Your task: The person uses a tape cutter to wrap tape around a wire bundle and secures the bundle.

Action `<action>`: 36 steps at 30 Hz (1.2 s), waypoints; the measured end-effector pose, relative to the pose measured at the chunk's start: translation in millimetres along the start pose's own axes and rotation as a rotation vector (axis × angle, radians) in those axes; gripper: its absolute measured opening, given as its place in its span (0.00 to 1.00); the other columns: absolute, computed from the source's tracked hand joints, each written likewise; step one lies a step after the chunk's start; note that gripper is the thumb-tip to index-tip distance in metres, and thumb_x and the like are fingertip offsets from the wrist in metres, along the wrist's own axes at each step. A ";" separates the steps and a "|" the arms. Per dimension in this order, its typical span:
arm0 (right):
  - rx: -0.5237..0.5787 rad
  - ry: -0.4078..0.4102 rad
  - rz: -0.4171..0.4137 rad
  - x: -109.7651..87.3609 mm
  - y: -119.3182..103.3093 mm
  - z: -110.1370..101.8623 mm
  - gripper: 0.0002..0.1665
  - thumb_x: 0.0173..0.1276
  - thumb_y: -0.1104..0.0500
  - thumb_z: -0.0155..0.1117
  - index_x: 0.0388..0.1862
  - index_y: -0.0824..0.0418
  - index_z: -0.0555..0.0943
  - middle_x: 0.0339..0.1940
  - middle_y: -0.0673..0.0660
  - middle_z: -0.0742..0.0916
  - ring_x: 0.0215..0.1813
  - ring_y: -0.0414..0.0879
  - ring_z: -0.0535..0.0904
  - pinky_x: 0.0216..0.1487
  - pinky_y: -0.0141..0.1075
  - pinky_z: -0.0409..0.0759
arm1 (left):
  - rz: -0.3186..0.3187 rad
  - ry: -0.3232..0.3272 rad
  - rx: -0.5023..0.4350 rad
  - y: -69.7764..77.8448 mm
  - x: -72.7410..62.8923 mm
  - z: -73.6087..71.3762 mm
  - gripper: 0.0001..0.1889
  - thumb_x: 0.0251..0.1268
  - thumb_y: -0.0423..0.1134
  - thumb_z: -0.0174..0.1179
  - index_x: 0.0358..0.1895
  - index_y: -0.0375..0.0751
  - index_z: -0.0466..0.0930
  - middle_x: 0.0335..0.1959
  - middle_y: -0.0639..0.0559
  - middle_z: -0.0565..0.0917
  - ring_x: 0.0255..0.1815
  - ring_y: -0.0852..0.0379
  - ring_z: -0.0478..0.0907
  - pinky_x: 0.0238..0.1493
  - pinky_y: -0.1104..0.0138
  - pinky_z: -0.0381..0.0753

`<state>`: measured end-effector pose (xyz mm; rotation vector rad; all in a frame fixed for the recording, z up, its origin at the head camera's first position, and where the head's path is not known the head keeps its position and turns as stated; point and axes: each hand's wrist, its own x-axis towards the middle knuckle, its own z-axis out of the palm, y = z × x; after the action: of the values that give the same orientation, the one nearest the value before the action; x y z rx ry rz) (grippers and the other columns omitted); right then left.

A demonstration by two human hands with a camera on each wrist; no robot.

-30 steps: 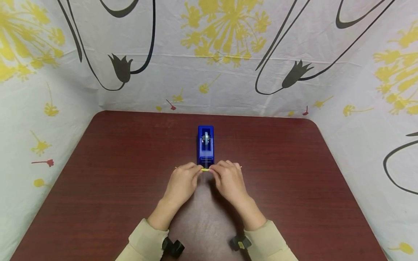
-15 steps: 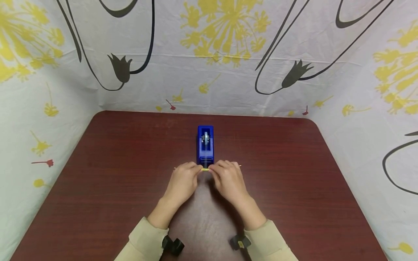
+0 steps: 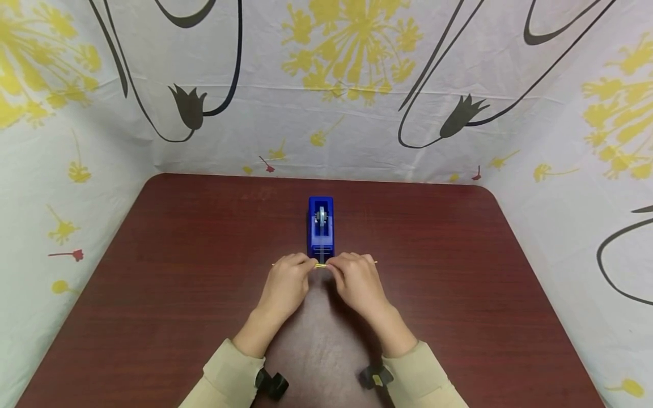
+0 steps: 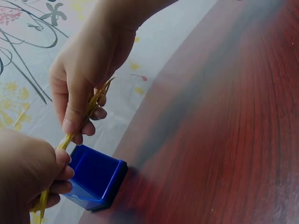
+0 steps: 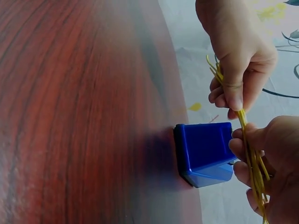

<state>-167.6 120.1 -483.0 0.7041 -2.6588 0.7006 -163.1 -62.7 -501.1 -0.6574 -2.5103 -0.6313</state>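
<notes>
In the head view, a thin bundle of yellow strands (image 3: 321,265) runs sideways between both hands. My left hand (image 3: 287,283) pinches it on one side and my right hand (image 3: 359,283) on the other, thumbs close together. Separate strands (image 5: 256,175) fan out past the right fingers in the right wrist view. A paler patch on the bundle (image 4: 64,141) shows between the fingertips in the left wrist view; I cannot tell what it is. Just beyond the hands stands a blue tape dispenser (image 3: 321,238) with a roll of clear tape (image 3: 322,216) in it.
A dark red wood-grain table (image 3: 204,238) carries the dispenser. White cloth (image 3: 347,147) with yellow and dark flower prints hangs behind and at both sides. Small black devices (image 3: 271,385) sit at the beige sleeve cuffs.
Both hands stay almost in place, still pinching the yellow strands. Only slight finger shifts show, and the dispenser has not moved.
</notes>
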 end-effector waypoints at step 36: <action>-0.048 0.020 -0.053 1.6 1.5 0.9 0.06 0.67 0.61 0.70 0.41 0.59 0.90 0.36 0.52 0.90 0.38 0.49 0.84 0.40 0.45 0.72 | -0.012 -0.015 0.027 3.7 5.6 -1.5 0.13 0.53 0.20 0.66 0.39 0.38 0.91 0.33 0.49 0.87 0.31 0.48 0.83 0.37 0.57 0.82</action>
<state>-169.9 120.1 -483.6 0.7483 -2.6194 0.6247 -164.9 -58.8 -495.7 -0.6403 -2.5342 -0.5978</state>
